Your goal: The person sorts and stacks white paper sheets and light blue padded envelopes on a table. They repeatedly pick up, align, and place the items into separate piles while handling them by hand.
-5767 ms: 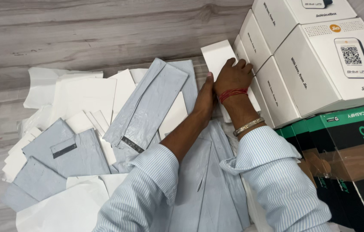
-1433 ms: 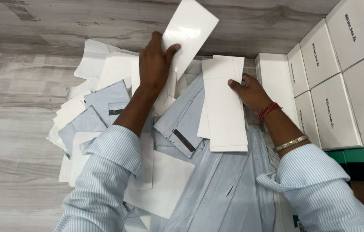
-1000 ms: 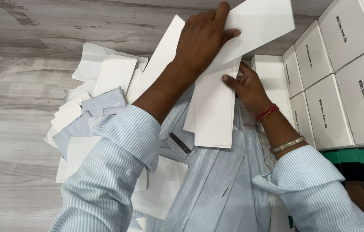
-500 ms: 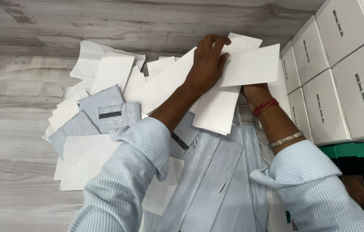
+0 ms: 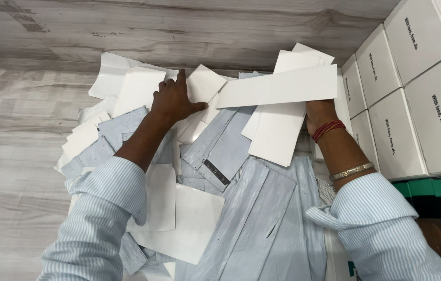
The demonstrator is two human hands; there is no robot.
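white card strips and grey pouches are seen heaped on a pale wood-grain floor (image 5: 33,130). the left hand (image 5: 174,101) is laid flat on the heap, fingers spread and thumb out to the right; nothing is clasped in it, and it is pressed down on a small white card (image 5: 205,83) that is tilted like a diamond. the card's near edge is covered by the palm, while its far corner is left showing just beyond the fingertips.

a long white strip (image 5: 277,87) is held level across the top of the heap by the right hand (image 5: 320,113). the strip's right end lies over that hand, so only the back of the hand and the wrist are shown below it; a grasp from beneath is suggested, but how the fingers are closed around it cannot be told. the strip's left end reaches to just beside the left thumb, without clear contact. a red thread (image 5: 328,129) and a metal bangle (image 5: 351,170) are worn on the right wrist.

under the strip a second white sheet (image 5: 277,135) is lying at a slant, and below it a grey pouch (image 5: 220,151) with a dark band at its mouth. more grey pouches are spread toward the near edge, between two striped sleeves (image 5: 101,218). white boxes (image 5: 413,104) are stacked along the right side, and a green-and-black carton (image 5: 439,198) is set just below them.
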